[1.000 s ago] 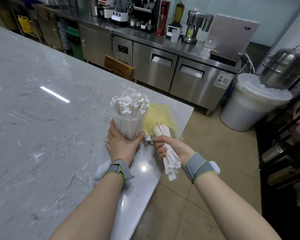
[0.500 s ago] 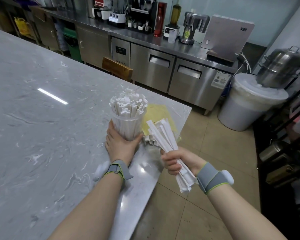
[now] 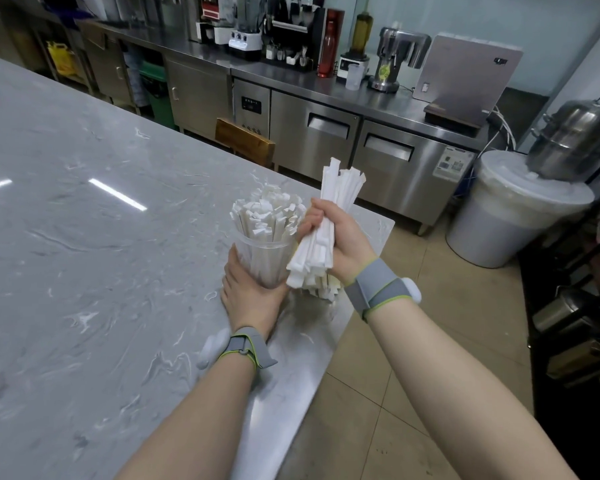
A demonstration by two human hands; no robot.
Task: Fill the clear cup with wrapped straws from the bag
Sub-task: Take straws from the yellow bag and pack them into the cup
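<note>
The clear cup (image 3: 269, 263) stands near the right corner of the marble table (image 3: 84, 271), packed with upright white wrapped straws (image 3: 265, 216). My left hand (image 3: 248, 294) wraps around the cup's base from the near side. My right hand (image 3: 340, 237) grips a bundle of wrapped straws (image 3: 321, 244), held almost upright just right of the cup's rim, its lower ends fanning out beside the cup wall. The yellow bag is hidden behind my right hand and the bundle.
The table's right edge (image 3: 368, 282) runs just past my right hand, with tiled floor beyond. A white lidded bin (image 3: 510, 220) and a steel pot (image 3: 575, 140) stand at the right. Steel counters with appliances (image 3: 326, 98) line the back, and a wooden chair back (image 3: 245, 142) sits behind the table.
My right hand lifted the straw bundle away from the bag and swung it up and left, from tilted low over the floor to almost upright beside the cup. My left hand stayed on the cup.
</note>
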